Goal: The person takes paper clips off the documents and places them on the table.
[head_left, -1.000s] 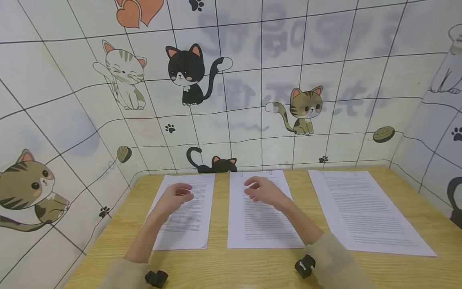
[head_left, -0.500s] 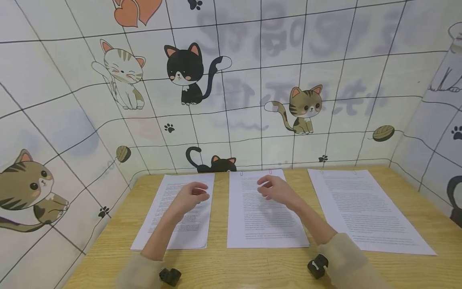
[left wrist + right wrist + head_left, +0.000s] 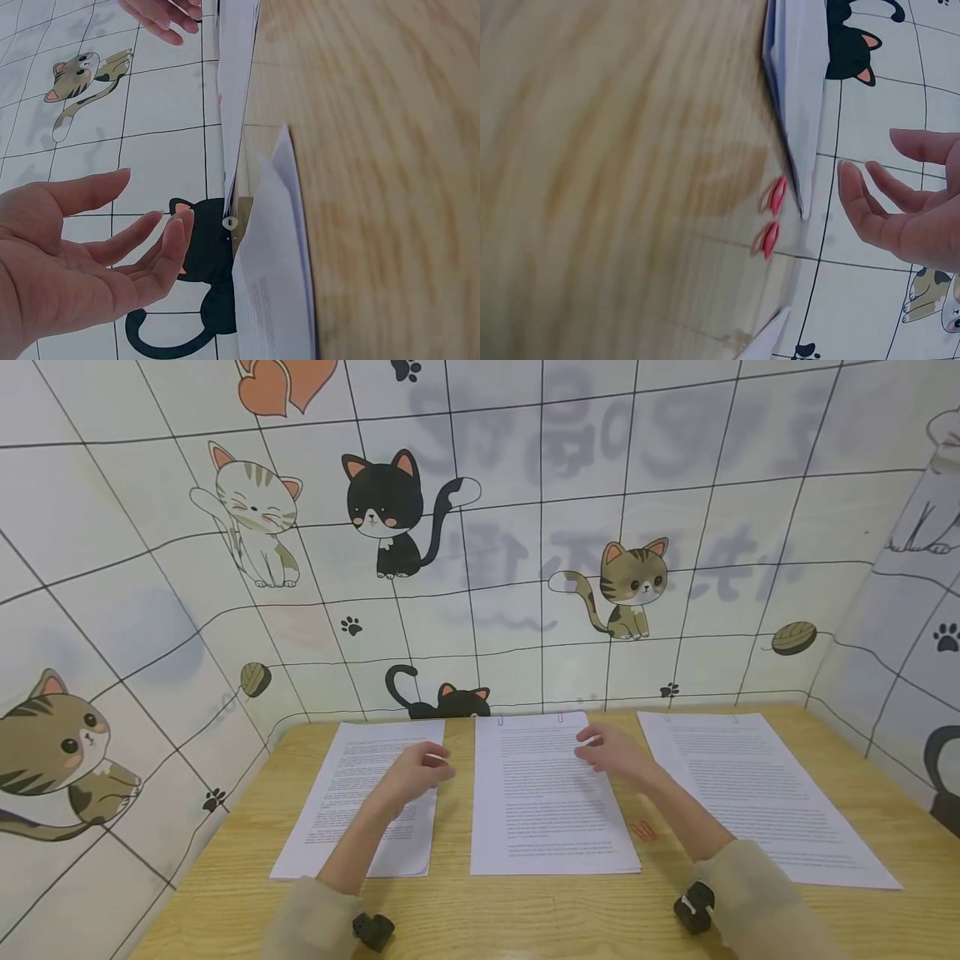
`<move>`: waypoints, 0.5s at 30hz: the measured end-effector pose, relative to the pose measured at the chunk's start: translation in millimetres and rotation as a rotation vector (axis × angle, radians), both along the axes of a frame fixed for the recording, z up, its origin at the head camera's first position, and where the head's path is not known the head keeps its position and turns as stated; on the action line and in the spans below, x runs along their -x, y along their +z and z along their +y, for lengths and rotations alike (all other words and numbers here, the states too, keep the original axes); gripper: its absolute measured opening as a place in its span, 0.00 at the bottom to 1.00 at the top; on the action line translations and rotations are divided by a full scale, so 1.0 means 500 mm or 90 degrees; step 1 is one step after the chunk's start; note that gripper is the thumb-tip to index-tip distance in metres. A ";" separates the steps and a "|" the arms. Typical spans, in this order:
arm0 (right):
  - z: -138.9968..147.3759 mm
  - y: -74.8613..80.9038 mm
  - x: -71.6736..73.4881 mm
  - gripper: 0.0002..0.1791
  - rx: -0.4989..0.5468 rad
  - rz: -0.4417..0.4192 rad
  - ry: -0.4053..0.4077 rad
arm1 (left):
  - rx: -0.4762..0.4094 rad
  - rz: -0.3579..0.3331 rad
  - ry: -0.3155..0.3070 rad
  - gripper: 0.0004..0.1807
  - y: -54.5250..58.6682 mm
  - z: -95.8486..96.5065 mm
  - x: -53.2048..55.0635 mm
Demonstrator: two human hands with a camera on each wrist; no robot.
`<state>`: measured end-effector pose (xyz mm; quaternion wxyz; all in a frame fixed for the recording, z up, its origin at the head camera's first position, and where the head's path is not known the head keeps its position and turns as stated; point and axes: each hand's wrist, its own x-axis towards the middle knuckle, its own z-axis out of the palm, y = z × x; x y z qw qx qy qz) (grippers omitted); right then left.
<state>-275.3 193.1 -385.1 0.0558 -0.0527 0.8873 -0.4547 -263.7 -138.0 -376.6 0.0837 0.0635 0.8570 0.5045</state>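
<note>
My left hand [image 3: 416, 772] hovers over the right edge of the left paper stack [image 3: 352, 810], its fingers loosely bent and holding nothing. Above the right edge of the middle paper stack [image 3: 551, 810] is my right hand [image 3: 615, 750], also holding nothing, with thumb and fingers apart. A bluish paper clip [image 3: 500, 722] and a pink paper clip [image 3: 560, 717] sit on the middle stack's top edge. Red paper clips [image 3: 642, 832] lie on the table beside that stack; the right wrist view shows two red clips [image 3: 771, 240] there.
To the right lies another paper stack [image 3: 750, 793] with pale clips [image 3: 735, 719] at its top, partly behind my right forearm. The wooden table [image 3: 487, 914] meets a cat-patterned wall covering [image 3: 510, 643] at the back and sides.
Both hands have moved to the right, the left from over its stack to that stack's right edge. The red paper clips have come into view beside my right forearm.
</note>
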 end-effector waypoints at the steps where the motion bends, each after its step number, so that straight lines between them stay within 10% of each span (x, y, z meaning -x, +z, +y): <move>1: 0.006 -0.001 0.000 0.24 0.001 -0.001 0.000 | 0.002 -0.001 -0.004 0.21 -0.001 0.003 0.001; 15: 0.064 -0.011 0.000 0.27 0.019 -0.051 0.007 | -0.007 -0.036 -0.019 0.25 -0.022 0.045 0.021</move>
